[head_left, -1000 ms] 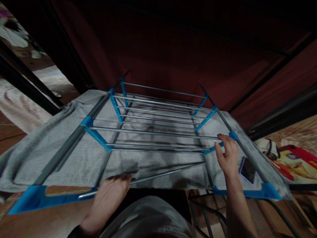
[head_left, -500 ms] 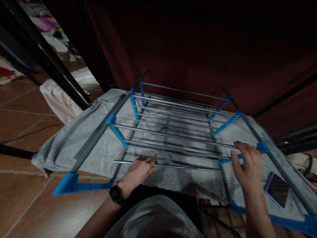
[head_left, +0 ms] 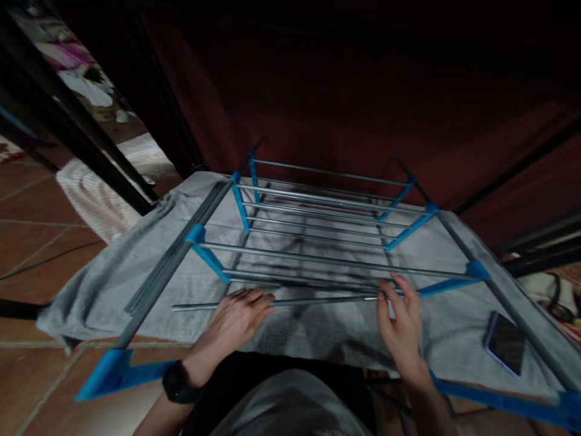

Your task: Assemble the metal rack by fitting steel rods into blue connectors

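Note:
A loose metal tube (head_left: pixel 318 301) lies crosswise in front of me, low over the grey cloth. Near its left part, my left hand (head_left: pixel 242 315) is wrapped over it, palm down, with a dark watch on the wrist. My right hand (head_left: pixel 399 312) has its thumb and fingers closed around the tube's right end. Just beyond stands a rack frame (head_left: pixel 336 260) of grey tubes joined by blue plastic brackets. One blue bracket (head_left: pixel 211 260) is at its left side, another blue bracket (head_left: pixel 447 284) at its right.
Several spare tubes (head_left: pixel 179 251) lie along the frame's left side. A phone (head_left: pixel 505 343) rests on the grey cloth (head_left: pixel 136 278) at the right. Dark red fabric (head_left: pixel 318 91) hangs behind. Tiled floor (head_left: pixel 40 248) and black posts are on the left.
My right hand has moved left from the right bracket area onto the tube's right end. The tube and my left hand have shifted left, and the view has turned slightly.

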The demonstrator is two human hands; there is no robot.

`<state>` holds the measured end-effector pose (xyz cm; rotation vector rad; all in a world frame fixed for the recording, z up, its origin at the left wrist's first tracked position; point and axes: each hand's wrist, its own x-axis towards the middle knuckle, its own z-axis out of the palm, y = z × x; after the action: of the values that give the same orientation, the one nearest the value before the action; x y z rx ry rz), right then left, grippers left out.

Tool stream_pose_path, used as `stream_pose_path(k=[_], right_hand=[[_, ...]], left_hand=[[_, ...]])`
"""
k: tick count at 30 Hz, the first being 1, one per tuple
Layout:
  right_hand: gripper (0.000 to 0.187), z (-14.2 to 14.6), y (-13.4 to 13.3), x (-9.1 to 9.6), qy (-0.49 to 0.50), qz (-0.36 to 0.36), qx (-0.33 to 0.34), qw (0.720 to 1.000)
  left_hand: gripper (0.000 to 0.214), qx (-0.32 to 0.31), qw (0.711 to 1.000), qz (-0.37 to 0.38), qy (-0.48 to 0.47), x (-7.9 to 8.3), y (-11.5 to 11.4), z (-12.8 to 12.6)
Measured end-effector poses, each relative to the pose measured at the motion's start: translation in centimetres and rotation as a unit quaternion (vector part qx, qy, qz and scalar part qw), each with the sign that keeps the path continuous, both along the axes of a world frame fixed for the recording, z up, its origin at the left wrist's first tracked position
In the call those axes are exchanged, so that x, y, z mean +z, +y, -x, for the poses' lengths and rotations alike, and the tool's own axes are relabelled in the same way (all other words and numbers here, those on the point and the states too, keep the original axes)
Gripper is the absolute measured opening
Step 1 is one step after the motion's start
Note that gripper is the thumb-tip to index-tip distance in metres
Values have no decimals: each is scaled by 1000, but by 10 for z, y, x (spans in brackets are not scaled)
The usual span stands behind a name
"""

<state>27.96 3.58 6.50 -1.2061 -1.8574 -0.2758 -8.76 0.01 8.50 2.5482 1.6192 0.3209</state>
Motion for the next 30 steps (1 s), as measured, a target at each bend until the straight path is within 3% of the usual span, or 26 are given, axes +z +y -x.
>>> stream_pose_path(k=[7,15,22,30], right_hand=[[33,-3,-4,-13,50,58,-43,996],[20,-30,4,-28,192,80,-149,967],[51,-63,14,-33,376,94,-220,895],[68,-84,31,-37,431,117,-181,876]], left_hand=[[40,-3,996,-82,-36,-8,17,17],[48,8,994,-105,-14,-16,26,-1],[46,-35,992,-122,-7,-14,34,-11],[47,-55,990,-131,-14,-13,42,-15]])
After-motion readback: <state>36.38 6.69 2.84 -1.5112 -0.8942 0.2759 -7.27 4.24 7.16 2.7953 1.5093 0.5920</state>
